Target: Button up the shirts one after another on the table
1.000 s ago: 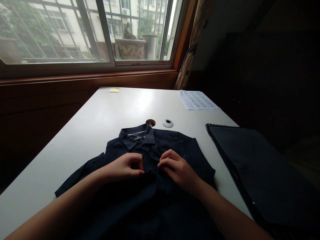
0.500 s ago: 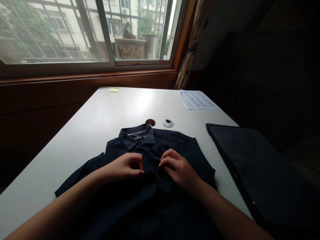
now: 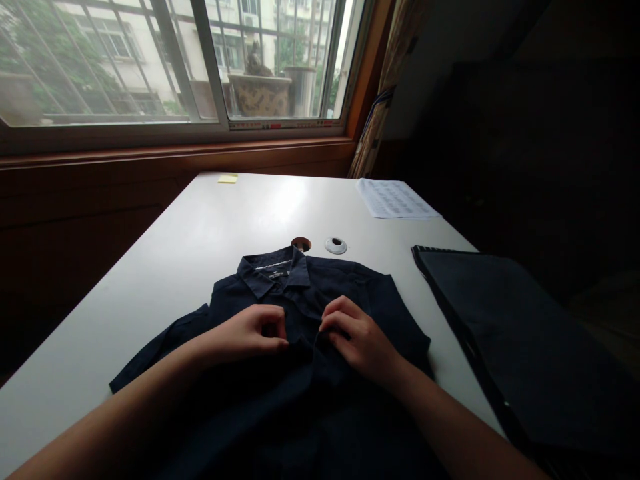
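A dark navy collared shirt (image 3: 380, 300) lies front up, its collar (image 3: 299, 272) pointing away from me. My left hand (image 3: 257, 331) is at the front of the shirt, left of the middle, with fingers curled and pinching the cloth near the thumb tip. Across from it, my right hand (image 3: 353, 333) grips the edge of the shirt front between thumb and fingers and holds a fold slightly raised. A short gap separates the two hands. Buttons are too dark to make out, and the lower shirt is in deep shadow.
The shirt rests on a white table (image 3: 170, 267). A dark flat fabric piece (image 3: 510, 313) lies at the right edge. Printed papers (image 3: 397, 199), a yellow sticky note (image 3: 228, 179), a cable hole (image 3: 301, 244) and its round cover (image 3: 336, 245) are farther back. A window (image 3: 165, 60) stands behind.
Almost nothing differs. My right hand has shifted very slightly, still gripping the cloth; my left hand and the shirt stay in place.
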Tool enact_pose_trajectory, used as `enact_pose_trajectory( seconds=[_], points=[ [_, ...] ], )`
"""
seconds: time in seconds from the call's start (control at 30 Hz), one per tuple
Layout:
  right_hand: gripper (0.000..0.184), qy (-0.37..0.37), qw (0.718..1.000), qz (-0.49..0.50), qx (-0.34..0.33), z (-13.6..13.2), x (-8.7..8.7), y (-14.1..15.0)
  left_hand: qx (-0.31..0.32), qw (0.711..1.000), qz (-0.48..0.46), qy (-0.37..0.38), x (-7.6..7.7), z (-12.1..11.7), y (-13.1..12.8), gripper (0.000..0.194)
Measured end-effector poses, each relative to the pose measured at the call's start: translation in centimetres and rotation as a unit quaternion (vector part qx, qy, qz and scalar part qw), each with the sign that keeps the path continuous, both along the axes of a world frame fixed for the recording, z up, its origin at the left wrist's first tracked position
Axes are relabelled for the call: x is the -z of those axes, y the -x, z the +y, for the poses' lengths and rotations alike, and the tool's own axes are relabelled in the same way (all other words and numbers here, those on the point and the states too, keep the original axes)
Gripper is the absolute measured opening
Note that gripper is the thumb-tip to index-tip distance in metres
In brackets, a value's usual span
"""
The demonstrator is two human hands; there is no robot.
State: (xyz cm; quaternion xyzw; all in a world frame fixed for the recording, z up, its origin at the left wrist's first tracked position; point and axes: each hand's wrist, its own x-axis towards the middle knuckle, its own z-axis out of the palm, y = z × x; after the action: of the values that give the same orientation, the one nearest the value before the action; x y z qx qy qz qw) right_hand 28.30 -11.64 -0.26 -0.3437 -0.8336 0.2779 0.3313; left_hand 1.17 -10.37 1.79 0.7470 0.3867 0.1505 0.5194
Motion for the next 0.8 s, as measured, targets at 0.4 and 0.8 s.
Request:
enact_pose_trajectory(
  seconds=[0.4,0.8],
  points=[
    [0.022,0.001,1.000,-0.006,0.003,0.0,0.1,-0.1,0.002,0.996,0.003,-0.094,0.1,-0.9,-1.0,0.019],
    [0.022,0.001,1.000,-0.008,0.000,0.1,0.1,0.0,0.029,0.991,-0.002,-0.130,1.1,-0.7,-0.8,0.029]
  ],
)
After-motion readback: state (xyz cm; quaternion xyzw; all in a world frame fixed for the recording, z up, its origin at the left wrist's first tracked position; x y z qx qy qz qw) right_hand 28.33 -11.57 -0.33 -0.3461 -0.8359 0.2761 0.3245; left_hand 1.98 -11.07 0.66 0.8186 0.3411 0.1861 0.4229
